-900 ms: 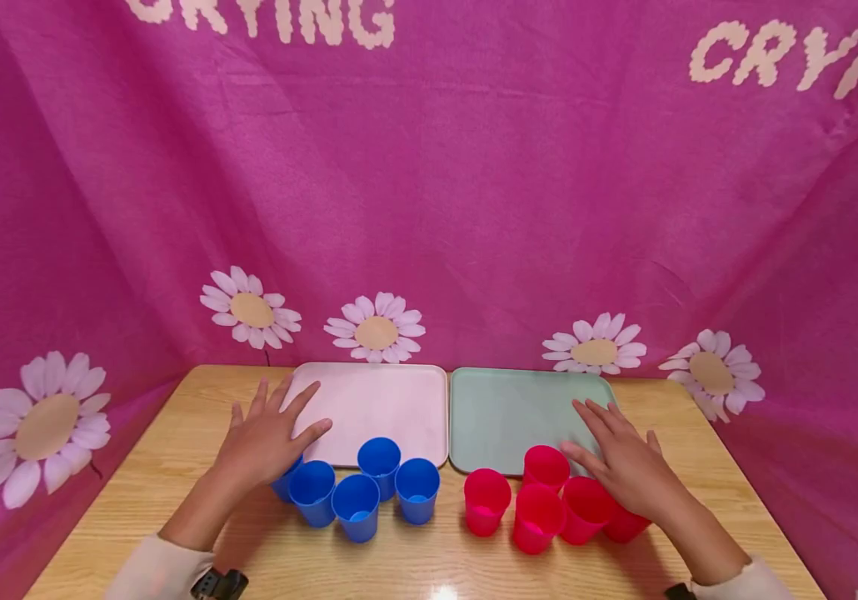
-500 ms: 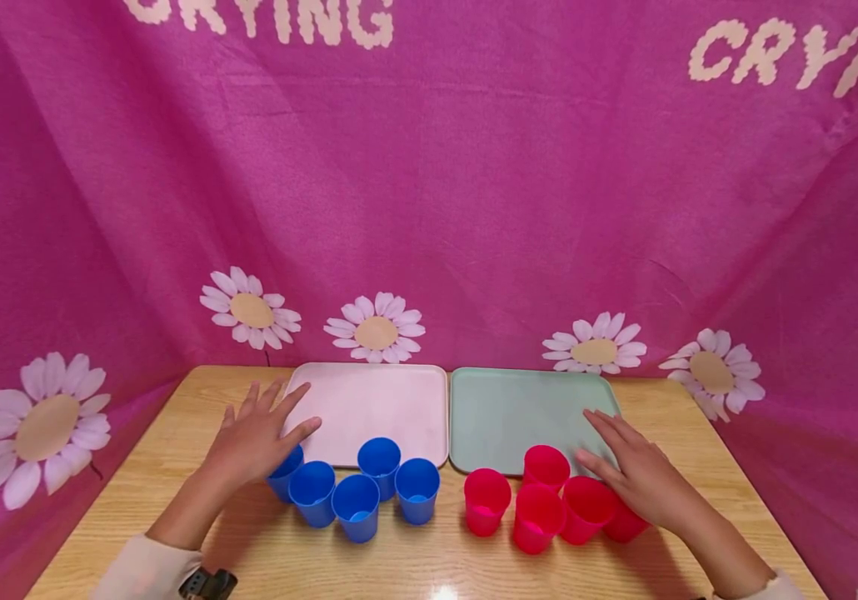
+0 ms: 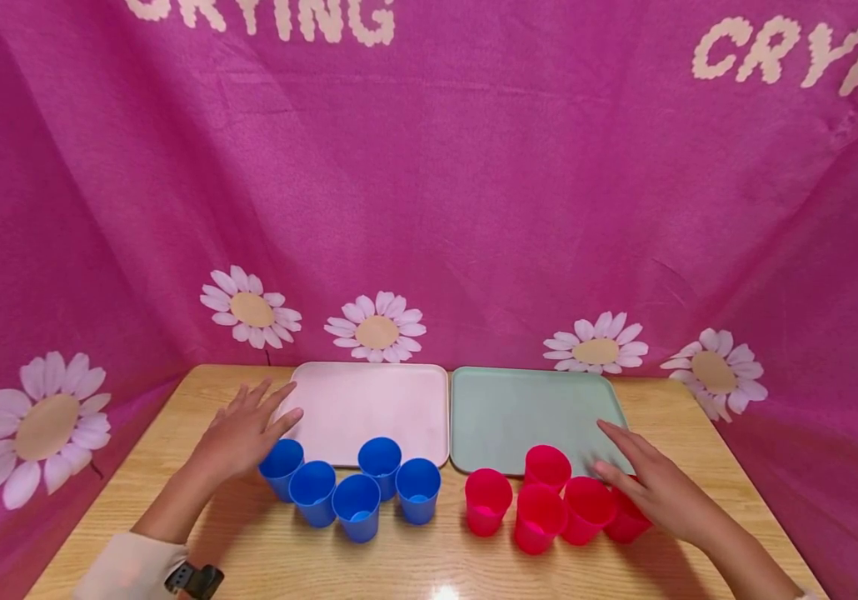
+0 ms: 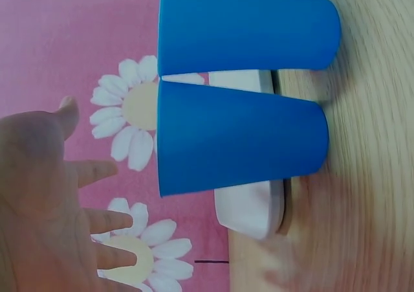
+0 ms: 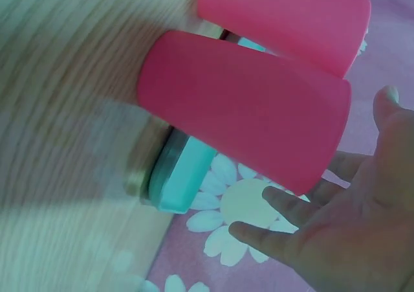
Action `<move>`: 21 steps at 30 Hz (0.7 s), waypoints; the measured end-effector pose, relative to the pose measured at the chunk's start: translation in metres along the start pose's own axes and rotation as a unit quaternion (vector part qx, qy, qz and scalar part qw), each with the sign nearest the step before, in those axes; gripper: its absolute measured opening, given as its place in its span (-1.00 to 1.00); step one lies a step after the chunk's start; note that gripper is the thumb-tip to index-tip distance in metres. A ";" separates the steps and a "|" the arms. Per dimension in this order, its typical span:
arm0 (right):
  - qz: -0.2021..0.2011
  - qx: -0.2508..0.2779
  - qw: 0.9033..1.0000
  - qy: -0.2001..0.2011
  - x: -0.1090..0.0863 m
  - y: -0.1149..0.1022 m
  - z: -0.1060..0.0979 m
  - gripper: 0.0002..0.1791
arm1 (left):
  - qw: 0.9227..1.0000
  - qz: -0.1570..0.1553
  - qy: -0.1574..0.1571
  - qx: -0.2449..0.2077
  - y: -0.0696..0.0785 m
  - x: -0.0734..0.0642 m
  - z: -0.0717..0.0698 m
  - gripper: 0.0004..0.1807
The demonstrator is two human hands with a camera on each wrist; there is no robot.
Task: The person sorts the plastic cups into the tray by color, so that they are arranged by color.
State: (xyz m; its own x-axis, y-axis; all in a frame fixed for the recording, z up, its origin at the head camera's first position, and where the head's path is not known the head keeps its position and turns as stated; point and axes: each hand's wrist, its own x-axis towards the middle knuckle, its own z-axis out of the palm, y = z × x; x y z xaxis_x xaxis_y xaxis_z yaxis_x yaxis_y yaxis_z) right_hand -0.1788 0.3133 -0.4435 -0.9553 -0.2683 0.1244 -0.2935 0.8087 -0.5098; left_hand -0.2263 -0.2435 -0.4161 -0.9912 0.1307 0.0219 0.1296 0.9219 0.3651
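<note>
Several blue cups stand upright at the left of the table, and several red cups stand upright at the right. My left hand hovers beside the leftmost blue cup, fingers spread and holding nothing; the left wrist view shows a gap between them. My right hand hangs above and beside the rightmost red cup, its fingers extended with nothing held. That hand partly covers the cup in the head view. Behind the blue cups lies a pink tray, and behind the red ones a green tray.
The wooden table ends at a magenta cloth printed with daisies, which hangs behind it and along both sides. The two trays lie side by side at the table's back. A dark strap sits on the left wrist.
Both hands have drawn outward and slightly back, the left one leftward and the right one rightward. More of the outermost blue cup now shows. The cups and trays have stayed put.
</note>
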 end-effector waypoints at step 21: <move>-0.035 0.018 0.999 -0.015 -0.021 0.020 -0.011 -0.37 | 0.994 -0.003 -0.059 -0.094 -0.033 0.012 0.001 -0.19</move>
State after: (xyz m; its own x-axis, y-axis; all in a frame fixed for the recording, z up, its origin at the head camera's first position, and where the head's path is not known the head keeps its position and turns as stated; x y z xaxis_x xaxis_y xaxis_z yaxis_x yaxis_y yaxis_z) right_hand -0.1645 0.3409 -0.4475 -0.9311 -0.3389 0.1349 -0.3567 0.7682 -0.5317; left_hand -0.2429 -0.2725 -0.4286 -0.9802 0.1782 -0.0858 0.1061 0.8398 0.5324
